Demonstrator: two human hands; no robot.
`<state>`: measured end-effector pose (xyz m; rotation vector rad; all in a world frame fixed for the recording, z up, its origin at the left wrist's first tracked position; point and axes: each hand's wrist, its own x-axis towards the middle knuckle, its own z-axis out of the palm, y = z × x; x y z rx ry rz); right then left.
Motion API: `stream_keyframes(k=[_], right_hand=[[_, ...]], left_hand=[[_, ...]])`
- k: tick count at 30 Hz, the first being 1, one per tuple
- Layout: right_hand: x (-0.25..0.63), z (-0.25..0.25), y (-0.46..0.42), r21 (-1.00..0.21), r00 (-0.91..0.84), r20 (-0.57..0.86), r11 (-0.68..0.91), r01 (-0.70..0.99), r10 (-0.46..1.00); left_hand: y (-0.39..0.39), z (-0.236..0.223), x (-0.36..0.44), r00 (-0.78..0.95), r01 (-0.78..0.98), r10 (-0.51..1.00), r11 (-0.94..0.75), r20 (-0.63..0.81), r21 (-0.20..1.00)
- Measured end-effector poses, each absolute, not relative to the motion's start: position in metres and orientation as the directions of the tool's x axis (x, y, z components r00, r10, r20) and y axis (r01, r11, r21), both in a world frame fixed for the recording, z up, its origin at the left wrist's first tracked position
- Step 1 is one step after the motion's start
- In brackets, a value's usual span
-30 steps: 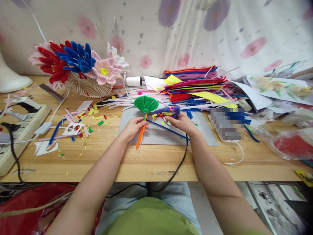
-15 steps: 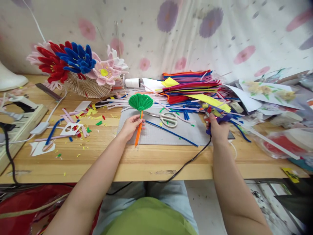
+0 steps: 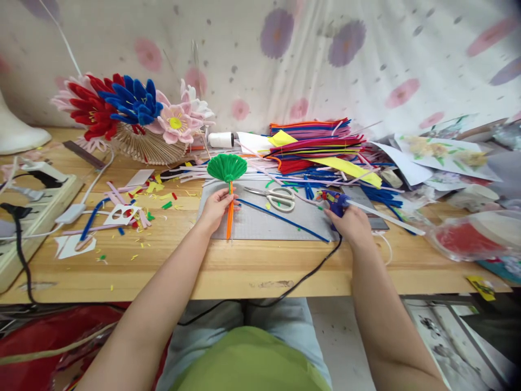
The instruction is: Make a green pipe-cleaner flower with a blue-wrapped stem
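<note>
Wooden worktop [image 3: 163,279] | left fingers [image 3: 223,196] pinch orange stem [image 3: 230,220] | right fingers [image 3: 332,216] grip glue gun [image 3: 336,201] | risk: cable [image 3: 313,270] snag could jerk gun

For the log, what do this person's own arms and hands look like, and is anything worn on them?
The left hand and right hand are bare, without gloves. No sleeve covers either forearm, and no watch or bracelet shows at the wrists. The nails are too small to judge. Lower down, a plain green top and pale blue trousers are visible.
</note>
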<state>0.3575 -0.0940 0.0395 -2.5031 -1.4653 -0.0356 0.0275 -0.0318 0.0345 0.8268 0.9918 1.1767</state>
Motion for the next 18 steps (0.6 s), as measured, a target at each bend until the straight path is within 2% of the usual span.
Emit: stream_keyframes(k=[2, 4, 5, 7, 9, 11, 15, 18], right_hand=[[0.355, 0.05, -0.105, -0.102, 0.513, 0.08, -0.505, 0.857, 0.855], [0.346, 0.06, -0.112, -0.083, 0.476, -0.049, -0.478, 0.874, 0.878], [0.338, 0.064, -0.113, -0.109, 0.41, -0.113, -0.421, 0.9, 0.905], [0.317, 0.069, -0.107, -0.211, 0.192, -0.151, -0.221, 0.952, 0.97], [0.288, 0.069, -0.092, -0.343, 0.011, -0.091, -0.042, 0.938, 0.996], [0.258, 0.064, -0.072, -0.405, -0.116, -0.005, 0.105, 0.908, 0.993], [0.207, 0.044, -0.034, -0.4, -0.249, 0.123, 0.277, 0.873, 0.961], [0.187, 0.03, -0.02, -0.37, -0.294, 0.15, 0.33, 0.868, 0.944]], left_hand=[[-0.032, 0.035, 0.028, 0.083, -0.344, 0.979, 0.206, -0.189, 0.916], [-0.032, 0.035, 0.028, 0.09, -0.34, 0.978, 0.207, -0.188, 0.917], [-0.033, 0.035, 0.028, 0.099, -0.338, 0.977, 0.21, -0.187, 0.918], [-0.033, 0.035, 0.029, 0.13, -0.329, 0.974, 0.22, -0.187, 0.918], [-0.033, 0.033, 0.029, 0.168, -0.315, 0.967, 0.237, -0.192, 0.919], [-0.034, 0.032, 0.029, 0.192, -0.302, 0.962, 0.248, -0.196, 0.92], [-0.032, 0.03, 0.028, 0.197, -0.296, 0.962, 0.242, -0.189, 0.924], [-0.031, 0.029, 0.027, 0.195, -0.313, 0.964, 0.233, -0.178, 0.921]])
